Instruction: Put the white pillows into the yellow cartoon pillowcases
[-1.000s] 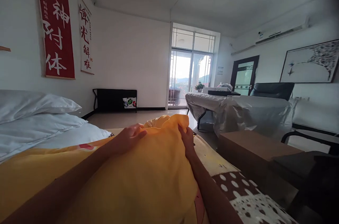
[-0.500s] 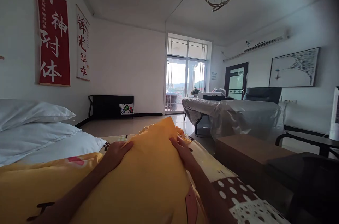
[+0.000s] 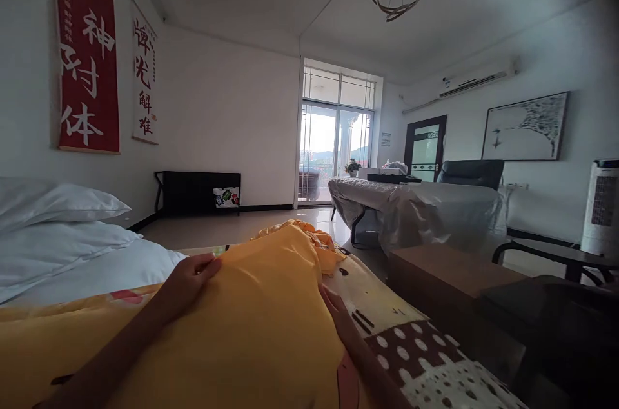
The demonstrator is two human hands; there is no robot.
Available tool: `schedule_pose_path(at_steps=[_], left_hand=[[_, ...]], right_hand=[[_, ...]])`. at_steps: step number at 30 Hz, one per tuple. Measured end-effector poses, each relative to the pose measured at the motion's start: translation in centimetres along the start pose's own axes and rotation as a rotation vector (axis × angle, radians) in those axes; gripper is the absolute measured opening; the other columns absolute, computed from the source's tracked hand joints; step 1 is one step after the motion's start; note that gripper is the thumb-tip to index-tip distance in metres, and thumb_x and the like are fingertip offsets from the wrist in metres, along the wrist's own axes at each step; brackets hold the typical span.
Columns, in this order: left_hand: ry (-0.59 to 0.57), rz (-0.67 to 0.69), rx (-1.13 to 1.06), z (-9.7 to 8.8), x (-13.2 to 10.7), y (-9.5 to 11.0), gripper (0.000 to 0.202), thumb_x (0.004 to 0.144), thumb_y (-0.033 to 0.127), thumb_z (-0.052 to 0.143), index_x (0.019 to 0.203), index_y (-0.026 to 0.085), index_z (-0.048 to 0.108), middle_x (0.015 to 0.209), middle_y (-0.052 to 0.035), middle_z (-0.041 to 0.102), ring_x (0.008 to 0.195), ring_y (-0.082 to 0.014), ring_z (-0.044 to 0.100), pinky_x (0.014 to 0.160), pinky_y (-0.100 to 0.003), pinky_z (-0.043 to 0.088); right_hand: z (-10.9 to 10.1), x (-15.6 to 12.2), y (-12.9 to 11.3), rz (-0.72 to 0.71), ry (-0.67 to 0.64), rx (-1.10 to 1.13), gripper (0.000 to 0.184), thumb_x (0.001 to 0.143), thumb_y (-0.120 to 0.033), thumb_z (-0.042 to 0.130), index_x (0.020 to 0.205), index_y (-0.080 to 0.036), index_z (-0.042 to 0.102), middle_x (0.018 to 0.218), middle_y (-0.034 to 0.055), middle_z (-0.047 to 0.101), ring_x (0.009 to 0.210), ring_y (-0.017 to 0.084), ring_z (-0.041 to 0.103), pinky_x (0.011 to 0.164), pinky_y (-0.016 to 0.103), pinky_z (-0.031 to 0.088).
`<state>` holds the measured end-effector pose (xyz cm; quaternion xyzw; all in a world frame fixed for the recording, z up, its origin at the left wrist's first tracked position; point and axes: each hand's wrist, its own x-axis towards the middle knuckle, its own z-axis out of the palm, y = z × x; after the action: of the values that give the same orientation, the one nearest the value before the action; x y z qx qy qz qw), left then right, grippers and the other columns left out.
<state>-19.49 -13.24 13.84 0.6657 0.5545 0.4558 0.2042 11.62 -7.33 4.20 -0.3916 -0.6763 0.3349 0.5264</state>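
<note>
A puffed yellow quilt (image 3: pixel 271 306) lies across the bed in front of me. My left hand (image 3: pixel 186 280) rests on its left side, fingers curled over the fabric edge and pinching it. My right hand (image 3: pixel 333 309) lies flat against the quilt's right side, fingers stretched out along the fabric, partly hidden by the bulge. A patterned part of the bedding with brown dots (image 3: pixel 425 357) shows at the lower right.
Two white pillows (image 3: pixel 53 228) are stacked at the left by the wall. A brown box (image 3: pixel 449 273) stands beside the bed on the right. Beyond are a covered table (image 3: pixel 425 209), a black chair (image 3: pixel 471 171) and a white tower fan (image 3: pixel 599 206).
Both hands have drawn back toward me and lower, pressing the yellow quilt's bulge down. The view has turned a little to the right.
</note>
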Motion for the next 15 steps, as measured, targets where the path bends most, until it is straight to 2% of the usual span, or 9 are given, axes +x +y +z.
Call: schedule_pose_path(at_steps=[4, 6, 9, 11, 12, 13, 15], left_hand=[[-0.088, -0.033, -0.035, -1.7, -0.8, -0.6, 0.048, 0.071, 0.063, 0.056, 0.061, 0.02, 0.036, 0.061, 0.0045, 0.034, 0.058, -0.0118, 0.034, 0.052, -0.022, 0.03], [-0.128, -0.058, -0.047, -2.6, -1.2, -0.8, 0.048, 0.07, 0.062, 0.058, 0.061, 0.02, 0.038, 0.061, 0.0041, 0.038, 0.058, -0.0123, 0.036, 0.052, -0.022, 0.032], [-0.174, -0.073, -0.011, -3.2, -1.6, -0.8, 0.044, 0.07, 0.059, 0.06, 0.06, 0.02, 0.042, 0.061, 0.0035, 0.044, 0.058, -0.0134, 0.039, 0.052, -0.022, 0.034], [-0.187, -0.049, 0.047, -3.2, -1.8, -0.3, 0.04, 0.072, 0.056, 0.059, 0.06, 0.02, 0.046, 0.063, 0.0026, 0.048, 0.061, -0.0145, 0.042, 0.055, -0.022, 0.036], [-0.185, -0.025, 0.08, -3.0, -1.8, 0.0, 0.039, 0.073, 0.055, 0.058, 0.06, 0.02, 0.047, 0.065, 0.0019, 0.049, 0.063, -0.0151, 0.044, 0.056, -0.022, 0.037], [-0.183, 0.003, 0.107, -2.9, -1.9, 0.3, 0.039, 0.074, 0.055, 0.058, 0.059, 0.02, 0.049, 0.068, 0.001, 0.052, 0.065, -0.0157, 0.046, 0.059, -0.022, 0.039], [-0.196, 0.039, 0.122, -2.8, -2.0, 0.9, 0.039, 0.075, 0.055, 0.056, 0.059, 0.02, 0.054, 0.073, -0.0005, 0.056, 0.069, -0.0171, 0.049, 0.063, -0.023, 0.041]], right_hand=[[-0.2, -1.1, 1.7, -0.056, 0.204, -0.286, 0.052, 0.084, -0.068, 0.034, 0.061, -0.023, 0.045, 0.054, 0.0001, 0.05, 0.053, 0.015, 0.039, 0.055, 0.028, 0.03], [-0.9, -1.3, 3.0, -0.097, 0.2, -0.404, 0.05, 0.085, -0.065, 0.033, 0.061, -0.023, 0.046, 0.052, 0.0007, 0.051, 0.051, 0.015, 0.039, 0.056, 0.029, 0.03], [-2.7, -1.5, 3.8, -0.093, 0.081, -0.54, 0.045, 0.088, -0.056, 0.032, 0.063, -0.024, 0.049, 0.057, 0.0028, 0.057, 0.055, 0.017, 0.047, 0.058, 0.03, 0.031], [-3.6, -1.8, 2.9, -0.063, 0.04, -0.651, 0.04, 0.09, -0.049, 0.034, 0.063, -0.024, 0.05, 0.059, 0.0035, 0.058, 0.056, 0.018, 0.05, 0.057, 0.029, 0.031], [-3.9, -2.0, 1.8, -0.077, 0.083, -0.711, 0.037, 0.09, -0.045, 0.035, 0.065, -0.023, 0.051, 0.064, 0.0044, 0.06, 0.057, 0.019, 0.052, 0.057, 0.03, 0.032], [-3.8, -2.4, 0.6, -0.128, 0.164, -0.764, 0.032, 0.089, -0.042, 0.037, 0.069, -0.023, 0.054, 0.071, 0.0058, 0.063, 0.061, 0.02, 0.054, 0.058, 0.03, 0.034], [-2.8, -3.3, -2.4, -0.334, 0.29, -0.819, 0.022, 0.089, -0.037, 0.042, 0.084, -0.022, 0.057, 0.089, 0.0085, 0.065, 0.076, 0.022, 0.058, 0.068, 0.033, 0.039]])
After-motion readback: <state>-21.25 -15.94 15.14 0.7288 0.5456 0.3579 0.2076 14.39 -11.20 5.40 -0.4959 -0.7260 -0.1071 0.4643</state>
